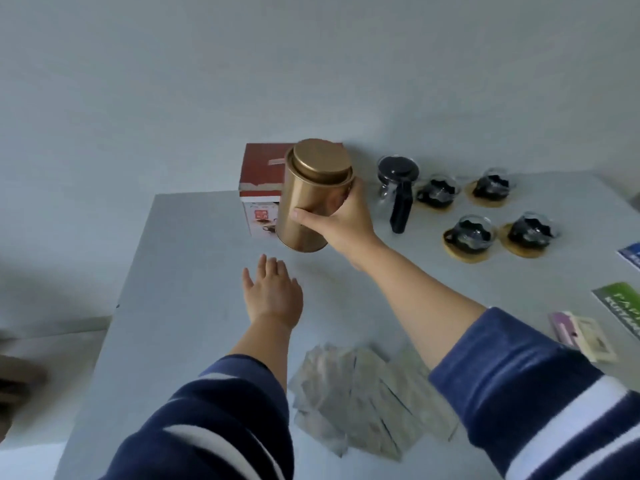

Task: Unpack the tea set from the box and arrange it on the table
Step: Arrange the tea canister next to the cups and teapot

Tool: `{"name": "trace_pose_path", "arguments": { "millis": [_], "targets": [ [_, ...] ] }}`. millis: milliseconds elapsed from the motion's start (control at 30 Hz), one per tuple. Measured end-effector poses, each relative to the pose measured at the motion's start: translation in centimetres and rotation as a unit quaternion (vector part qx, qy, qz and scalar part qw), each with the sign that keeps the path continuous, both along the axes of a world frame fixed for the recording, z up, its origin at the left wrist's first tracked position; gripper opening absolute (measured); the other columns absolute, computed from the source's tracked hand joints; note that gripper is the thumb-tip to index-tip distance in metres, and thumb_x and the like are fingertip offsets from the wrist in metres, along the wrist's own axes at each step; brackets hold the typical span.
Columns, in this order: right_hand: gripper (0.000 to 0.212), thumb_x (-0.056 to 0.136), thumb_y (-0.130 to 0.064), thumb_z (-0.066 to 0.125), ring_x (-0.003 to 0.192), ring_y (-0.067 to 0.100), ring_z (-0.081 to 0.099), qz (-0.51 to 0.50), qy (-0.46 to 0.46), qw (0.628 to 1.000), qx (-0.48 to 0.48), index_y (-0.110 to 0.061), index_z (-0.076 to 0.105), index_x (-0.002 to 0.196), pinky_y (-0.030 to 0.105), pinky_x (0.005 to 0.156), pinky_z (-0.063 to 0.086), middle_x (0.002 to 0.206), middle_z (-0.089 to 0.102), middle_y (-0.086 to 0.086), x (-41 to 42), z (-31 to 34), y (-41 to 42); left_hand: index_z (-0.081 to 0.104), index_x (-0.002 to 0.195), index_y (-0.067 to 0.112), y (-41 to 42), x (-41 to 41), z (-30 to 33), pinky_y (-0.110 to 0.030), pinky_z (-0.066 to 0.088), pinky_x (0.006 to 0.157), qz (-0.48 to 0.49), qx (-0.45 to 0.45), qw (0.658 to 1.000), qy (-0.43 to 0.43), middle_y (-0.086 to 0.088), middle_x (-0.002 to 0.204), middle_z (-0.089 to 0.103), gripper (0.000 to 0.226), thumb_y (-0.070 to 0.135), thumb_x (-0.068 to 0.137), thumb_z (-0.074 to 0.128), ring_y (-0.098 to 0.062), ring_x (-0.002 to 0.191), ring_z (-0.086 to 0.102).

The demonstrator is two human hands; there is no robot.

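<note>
My right hand (341, 221) grips a tall gold tea tin (311, 195) with its lid on, held just above the white table (194, 271) in front of the red and white box (259, 178). Below the tin my left hand (272, 294) hovers flat with fingers spread, holding nothing. To the right stands a glass teapot (398, 183) with a black handle. Beside it several glass cups sit on round wooden coasters, such as the nearest cup (472, 235).
A heap of pale tea sachets (363, 396) lies near the front edge between my arms. A green leaflet (623, 310), a blue card (632, 256) and a small pink and cream packet (578, 336) lie at the right. The table's left edge runs diagonally.
</note>
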State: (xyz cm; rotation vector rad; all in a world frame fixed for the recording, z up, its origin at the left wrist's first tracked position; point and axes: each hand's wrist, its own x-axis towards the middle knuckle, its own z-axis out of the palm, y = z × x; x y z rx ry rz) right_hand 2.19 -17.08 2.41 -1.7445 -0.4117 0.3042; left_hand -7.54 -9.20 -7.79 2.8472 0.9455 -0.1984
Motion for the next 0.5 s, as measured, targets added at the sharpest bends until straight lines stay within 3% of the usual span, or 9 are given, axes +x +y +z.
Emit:
{"name": "trace_pose_path", "arguments": {
  "millis": [167, 333, 500],
  "targets": [
    [0.089, 0.063, -0.02, 0.088, 0.109, 0.009, 0.052, -0.07, -0.025, 0.997, -0.013, -0.015, 0.035, 0.133, 0.029, 0.096, 0.044, 0.121, 0.053, -0.008, 6.9, 1.6, -9.7, 0.019, 0.152, 0.008, -10.0, 6.7, 0.6, -0.047, 0.004, 0.121, -0.079, -0.021, 0.996, 0.037, -0.005, 0.162, 0.013, 0.059, 0.037, 0.101, 0.024, -0.02, 0.151, 0.002],
    [0.095, 0.062, -0.03, 0.087, 0.117, 0.014, 0.052, -0.115, -0.021, 0.992, -0.055, -0.022, 0.03, 0.137, 0.035, 0.098, 0.045, 0.132, 0.052, -0.005, 15.4, 1.6, -19.6, 0.007, 0.154, 0.007, -19.5, 13.7, 0.7, -0.049, 0.003, 0.121, -0.088, -0.087, 0.99, 0.062, -0.005, 0.163, 0.0, 0.067, 0.043, 0.1, 0.024, -0.019, 0.151, -0.006],
    [0.098, 0.063, -0.031, 0.087, 0.118, 0.013, 0.05, -0.152, -0.031, 0.984, -0.086, -0.022, 0.027, 0.139, 0.029, 0.095, 0.041, 0.135, 0.05, -0.006, 24.6, 1.8, -27.4, -0.018, 0.151, 0.01, -23.2, 19.2, -1.0, -0.055, -0.004, 0.119, -0.081, -0.111, 0.981, 0.137, -0.005, 0.159, -0.025, 0.099, 0.076, 0.086, 0.018, -0.021, 0.148, -0.022]
  ]
}}
